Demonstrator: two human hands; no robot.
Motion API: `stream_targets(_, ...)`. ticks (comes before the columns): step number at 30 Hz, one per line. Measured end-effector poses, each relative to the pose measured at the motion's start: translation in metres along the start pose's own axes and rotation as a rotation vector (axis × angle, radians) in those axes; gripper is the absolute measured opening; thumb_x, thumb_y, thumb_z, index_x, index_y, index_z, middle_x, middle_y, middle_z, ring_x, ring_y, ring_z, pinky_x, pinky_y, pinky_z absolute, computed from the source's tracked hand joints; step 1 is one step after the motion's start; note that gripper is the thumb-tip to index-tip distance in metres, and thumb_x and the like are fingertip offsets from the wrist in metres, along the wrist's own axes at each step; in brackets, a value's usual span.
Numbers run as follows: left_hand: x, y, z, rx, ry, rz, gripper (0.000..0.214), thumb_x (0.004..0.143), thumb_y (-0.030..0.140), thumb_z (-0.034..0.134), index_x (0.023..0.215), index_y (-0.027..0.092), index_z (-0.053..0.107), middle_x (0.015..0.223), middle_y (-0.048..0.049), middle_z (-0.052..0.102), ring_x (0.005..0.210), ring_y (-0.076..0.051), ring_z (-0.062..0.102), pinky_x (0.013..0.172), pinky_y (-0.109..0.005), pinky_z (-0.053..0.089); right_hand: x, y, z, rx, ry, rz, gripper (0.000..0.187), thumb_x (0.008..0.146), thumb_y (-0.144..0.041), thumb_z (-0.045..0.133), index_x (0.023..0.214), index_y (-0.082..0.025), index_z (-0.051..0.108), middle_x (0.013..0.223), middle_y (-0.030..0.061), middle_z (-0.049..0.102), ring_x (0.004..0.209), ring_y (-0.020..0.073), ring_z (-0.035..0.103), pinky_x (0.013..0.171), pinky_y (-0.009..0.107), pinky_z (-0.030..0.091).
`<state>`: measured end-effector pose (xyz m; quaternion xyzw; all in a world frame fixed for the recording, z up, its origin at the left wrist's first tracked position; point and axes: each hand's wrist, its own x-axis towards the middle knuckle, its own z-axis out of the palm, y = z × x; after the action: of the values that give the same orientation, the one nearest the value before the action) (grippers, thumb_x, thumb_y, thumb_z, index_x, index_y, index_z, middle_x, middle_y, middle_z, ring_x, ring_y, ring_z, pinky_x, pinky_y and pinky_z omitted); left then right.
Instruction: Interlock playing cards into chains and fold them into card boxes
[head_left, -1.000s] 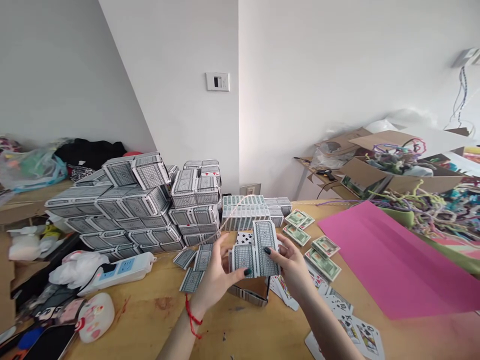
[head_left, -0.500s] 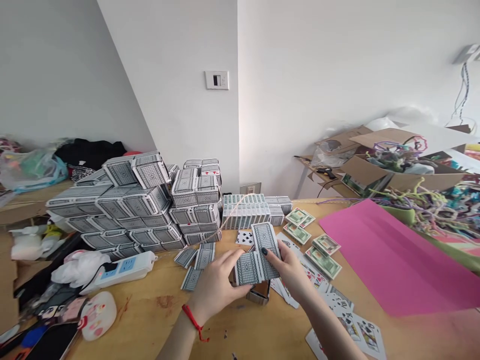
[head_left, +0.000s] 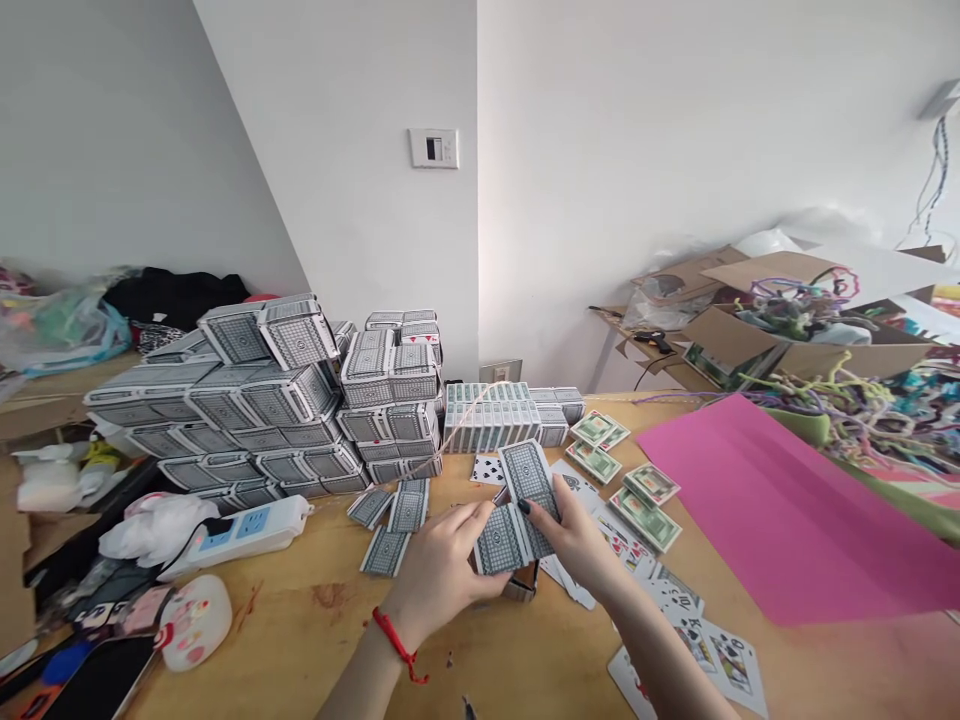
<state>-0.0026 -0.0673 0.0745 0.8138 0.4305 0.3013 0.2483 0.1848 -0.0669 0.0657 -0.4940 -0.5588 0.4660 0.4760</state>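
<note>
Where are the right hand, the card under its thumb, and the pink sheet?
Right hand (head_left: 574,534): head view, back of the hand.
Card (head_left: 524,470): head view, upper part of its patterned back.
Pink sheet (head_left: 772,510): head view, middle of its surface.

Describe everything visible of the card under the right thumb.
The card shows a grey patterned back with a pale border and central emblem; it looks like stiff paper. It tilts, top leaning left, above the table. The right hand grips it, thumb on its face. Its lower left edge meets a patterned piece in the left hand; whether they're joined is unclear.
</note>
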Motion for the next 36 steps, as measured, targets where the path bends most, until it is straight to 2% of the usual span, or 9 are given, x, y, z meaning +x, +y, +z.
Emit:
stream_targets(3, 0.0, 0.001, 0.004, -0.044, -0.027, -0.045, 0.058, 0.065, 0.032, 0.067, 0.121, 0.025, 0.053, 0.11, -0.0087, 0.062, 0.1, -0.031, 0.056, 0.087, -0.038, 0.042, 0.0, -0.001, -0.002, 0.002, -0.03, 0.029, 0.024, 0.079, -0.039, 0.053, 0.095, -0.021, 0.051, 0.089, 0.0026, 0.06, 0.084, 0.0206, 0.056, 0.075, 0.033, 0.046)
stream_targets(7, 0.002, 0.001, -0.004, -0.096, -0.087, -0.071, 0.068, 0.064, 0.038, 0.069, 0.127, 0.029, 0.044, 0.128, -0.0057, 0.05, 0.116, -0.03, 0.045, 0.098, -0.04, 0.035, 0.002, -0.008, -0.008, 0.213, -0.101, 0.108, 0.029, 0.078, -0.041, 0.056, 0.099, -0.022, 0.052, 0.098, 0.0035, 0.062, 0.089, 0.0207, 0.058, 0.078, 0.033, 0.047)
stream_targets(11, 0.003, -0.019, -0.015, -0.083, -0.147, -0.108, 0.1, 0.052, 0.048, 0.075, 0.136, 0.028, 0.025, 0.143, -0.0077, 0.027, 0.131, -0.032, 0.023, 0.106, -0.046, 0.024, 0.005, -0.012, -0.02, 0.358, -0.065, 0.195, 0.039, 0.073, -0.039, 0.063, 0.107, -0.023, 0.051, 0.101, 0.0047, 0.065, 0.087, 0.0214, 0.062, 0.071, 0.031, 0.049)
stream_targets(14, 0.003, -0.04, -0.011, -0.102, -0.242, -0.111, 0.103, 0.053, 0.042, 0.077, 0.137, 0.028, 0.019, 0.145, -0.0084, 0.02, 0.133, -0.03, 0.018, 0.107, -0.048, 0.021, 0.007, -0.009, -0.032, 0.378, -0.048, 0.278, 0.043, 0.07, -0.037, 0.066, 0.109, -0.023, 0.054, 0.1, 0.0049, 0.066, 0.083, 0.0211, 0.064, 0.063, 0.027, 0.049)
stream_targets(18, 0.005, -0.053, 0.003, -0.144, -0.368, -0.05, 0.096, 0.051, 0.026, 0.077, 0.134, 0.032, 0.028, 0.144, -0.0054, 0.021, 0.132, -0.029, 0.021, 0.106, -0.044, 0.025, 0.01, -0.002, -0.041, 0.425, 0.005, 0.328, 0.047, 0.069, -0.036, 0.066, 0.112, -0.022, 0.054, 0.101, 0.0051, 0.067, 0.078, 0.0199, 0.065, 0.058, 0.024, 0.049)
stream_targets(22, 0.005, -0.049, 0.014, -0.137, -0.291, -0.106, 0.076, 0.059, 0.016, 0.068, 0.128, 0.031, 0.038, 0.135, -0.0049, 0.035, 0.124, -0.025, 0.036, 0.102, -0.039, 0.033, 0.011, -0.001, -0.042, 0.461, 0.014, 0.317, 0.054, 0.069, -0.036, 0.067, 0.119, -0.024, 0.049, 0.102, 0.0057, 0.066, 0.078, 0.0204, 0.065, 0.058, 0.026, 0.049)
stream_targets(26, 0.003, -0.043, 0.018, -0.06, -0.225, -0.17, 0.069, 0.065, 0.021, 0.065, 0.127, 0.033, 0.038, 0.128, -0.0044, 0.042, 0.115, -0.025, 0.045, 0.094, -0.04, 0.041, 0.01, -0.002, -0.04, 0.441, 0.014, 0.268, 0.06, 0.069, -0.036, 0.067, 0.123, -0.026, 0.044, 0.099, 0.0046, 0.067, 0.079, 0.0203, 0.064, 0.06, 0.026, 0.049)
stream_targets(33, 0.003, -0.026, 0.005, -0.042, -0.188, -0.131, 0.087, 0.058, 0.035, 0.075, 0.133, 0.029, 0.031, 0.138, -0.0067, 0.034, 0.128, -0.028, 0.029, 0.104, -0.044, 0.029, 0.011, 0.001, -0.036, 0.489, 0.067, 0.269, 0.052, 0.072, -0.037, 0.064, 0.12, -0.027, 0.046, 0.092, 0.0023, 0.068, 0.071, 0.0168, 0.064, 0.053, 0.023, 0.047)
stream_targets(36, 0.004, -0.015, -0.003, -0.13, -0.156, -0.115, 0.08, 0.068, 0.034, 0.067, 0.135, 0.032, 0.024, 0.141, -0.0046, 0.031, 0.128, -0.025, 0.03, 0.104, -0.042, 0.03, 0.012, 0.001, -0.033, 0.532, 0.104, 0.326, 0.049, 0.073, -0.033, 0.063, 0.12, -0.028, 0.047, 0.093, 0.001, 0.068, 0.069, 0.0162, 0.064, 0.051, 0.023, 0.048)
